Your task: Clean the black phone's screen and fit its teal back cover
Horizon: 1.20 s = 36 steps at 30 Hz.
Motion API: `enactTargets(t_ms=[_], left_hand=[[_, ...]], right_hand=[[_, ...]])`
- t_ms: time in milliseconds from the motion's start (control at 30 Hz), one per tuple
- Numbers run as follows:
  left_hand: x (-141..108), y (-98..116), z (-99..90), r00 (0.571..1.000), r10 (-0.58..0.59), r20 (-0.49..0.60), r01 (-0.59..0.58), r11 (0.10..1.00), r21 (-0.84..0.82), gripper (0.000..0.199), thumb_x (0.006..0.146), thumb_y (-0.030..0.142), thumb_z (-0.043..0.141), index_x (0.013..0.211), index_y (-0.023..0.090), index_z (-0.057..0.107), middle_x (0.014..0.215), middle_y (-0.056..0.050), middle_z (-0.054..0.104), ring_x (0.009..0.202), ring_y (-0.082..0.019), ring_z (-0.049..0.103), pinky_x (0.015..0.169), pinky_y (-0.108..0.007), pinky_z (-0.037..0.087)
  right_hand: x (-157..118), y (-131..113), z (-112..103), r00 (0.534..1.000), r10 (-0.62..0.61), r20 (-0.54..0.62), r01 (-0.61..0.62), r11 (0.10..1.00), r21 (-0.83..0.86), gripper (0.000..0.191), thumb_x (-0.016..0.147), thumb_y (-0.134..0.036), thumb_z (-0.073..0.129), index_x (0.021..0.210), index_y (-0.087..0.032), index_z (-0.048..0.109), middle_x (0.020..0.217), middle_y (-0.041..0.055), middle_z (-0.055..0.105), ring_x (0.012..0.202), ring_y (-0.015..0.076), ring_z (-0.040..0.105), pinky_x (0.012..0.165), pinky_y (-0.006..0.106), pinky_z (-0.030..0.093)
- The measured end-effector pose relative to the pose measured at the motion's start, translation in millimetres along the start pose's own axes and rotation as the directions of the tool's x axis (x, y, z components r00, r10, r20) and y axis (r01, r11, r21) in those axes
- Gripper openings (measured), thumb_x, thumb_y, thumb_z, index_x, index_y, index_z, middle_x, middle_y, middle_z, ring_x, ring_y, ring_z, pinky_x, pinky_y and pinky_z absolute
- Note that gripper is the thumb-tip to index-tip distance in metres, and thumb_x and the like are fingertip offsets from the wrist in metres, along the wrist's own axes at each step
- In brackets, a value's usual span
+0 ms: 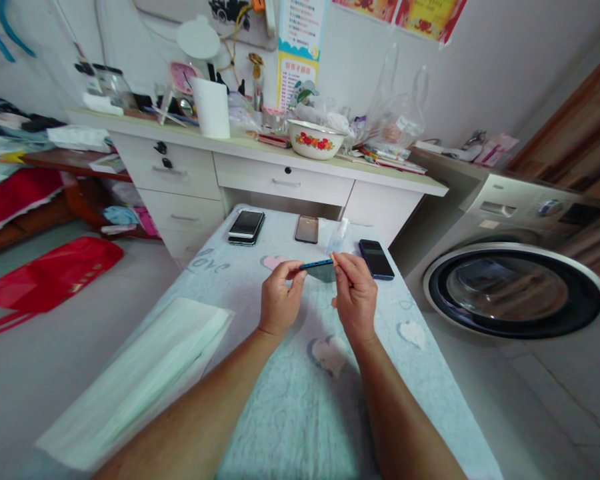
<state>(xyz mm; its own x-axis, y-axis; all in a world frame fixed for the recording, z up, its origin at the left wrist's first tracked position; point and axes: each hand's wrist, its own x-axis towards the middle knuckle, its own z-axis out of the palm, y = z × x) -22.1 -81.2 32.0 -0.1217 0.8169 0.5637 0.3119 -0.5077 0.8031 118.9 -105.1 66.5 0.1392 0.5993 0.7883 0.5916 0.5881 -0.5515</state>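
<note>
Above the cloth-covered table, a dark smartphone with a blue edge is held up, its narrow edge facing me. My left hand pinches its left end between thumb and fingers. At the right end, my right hand grips the same phone; a small pale orange thing shows at its fingertips, too small to name. Just beyond the hands stand a clear spray bottle and a brown phone case. Another dark phone lies to the right, and stacked phones lie at the far left.
A folded pale green cloth covers the table's left side. Behind the table is a white desk bearing a flowered enamel bowl and a paper roll. A washing machine stands right; a red bag lies on the floor left.
</note>
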Motion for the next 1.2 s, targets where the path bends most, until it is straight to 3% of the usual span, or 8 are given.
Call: enactTargets(t_ms=[300,700,900,1100,1200], left_hand=[[-1,-3,-0.6,0.982,-0.085,0.169,0.085,0.996,0.010,0.010,0.085,0.023,0.056,0.089,0.019,0.063,0.081,0.000,0.069,0.076,-0.014,0.065,0.075,-0.027,0.051],[3,-24,-3.7,0.951,-0.034,0.307,-0.064,0.951,0.304,0.008,0.075,0.017,0.066,0.081,0.020,0.070,0.088,-0.004,0.068,0.086,-0.019,0.065,0.080,-0.032,0.050],[0,-35,-1.3,0.946,-0.016,0.324,-0.130,0.895,0.426,0.009,0.072,0.017,0.069,0.078,0.023,0.072,0.089,-0.005,0.071,0.087,-0.023,0.065,0.081,-0.036,0.048],[1,-28,-4.6,0.889,-0.217,0.404,-0.068,0.809,0.584,0.013,0.073,0.023,0.070,0.087,0.024,0.073,0.099,-0.004,0.071,0.097,-0.023,0.063,0.086,-0.035,0.045],[2,-23,-6.3,0.875,-0.256,0.411,-0.047,0.799,0.599,0.014,0.075,0.025,0.069,0.088,0.025,0.073,0.101,-0.004,0.071,0.100,-0.024,0.062,0.088,-0.036,0.043]], right_hand=[[1,3,-1,0.994,-0.084,0.073,0.092,0.989,-0.116,0.029,0.096,-0.018,0.047,0.113,-0.026,0.069,0.104,0.0058,0.066,0.096,0.0158,0.064,0.085,0.030,0.053],[-10,17,11,0.965,-0.097,0.242,0.141,0.975,-0.172,0.029,0.096,-0.017,0.044,0.111,-0.021,0.068,0.104,0.0075,0.065,0.096,0.0161,0.063,0.086,0.028,0.052],[-16,22,17,0.940,-0.089,0.328,0.156,0.970,-0.184,0.030,0.095,-0.016,0.044,0.111,-0.023,0.069,0.103,0.0058,0.064,0.093,0.0159,0.063,0.084,0.026,0.051],[-20,17,22,0.905,-0.023,0.424,0.126,0.968,-0.216,0.030,0.096,-0.016,0.043,0.111,-0.022,0.069,0.105,0.0066,0.063,0.094,0.0165,0.062,0.085,0.026,0.049],[-21,16,23,0.898,-0.002,0.441,0.112,0.968,-0.223,0.030,0.096,-0.016,0.043,0.111,-0.024,0.068,0.107,0.0060,0.063,0.095,0.0166,0.061,0.086,0.026,0.049]])
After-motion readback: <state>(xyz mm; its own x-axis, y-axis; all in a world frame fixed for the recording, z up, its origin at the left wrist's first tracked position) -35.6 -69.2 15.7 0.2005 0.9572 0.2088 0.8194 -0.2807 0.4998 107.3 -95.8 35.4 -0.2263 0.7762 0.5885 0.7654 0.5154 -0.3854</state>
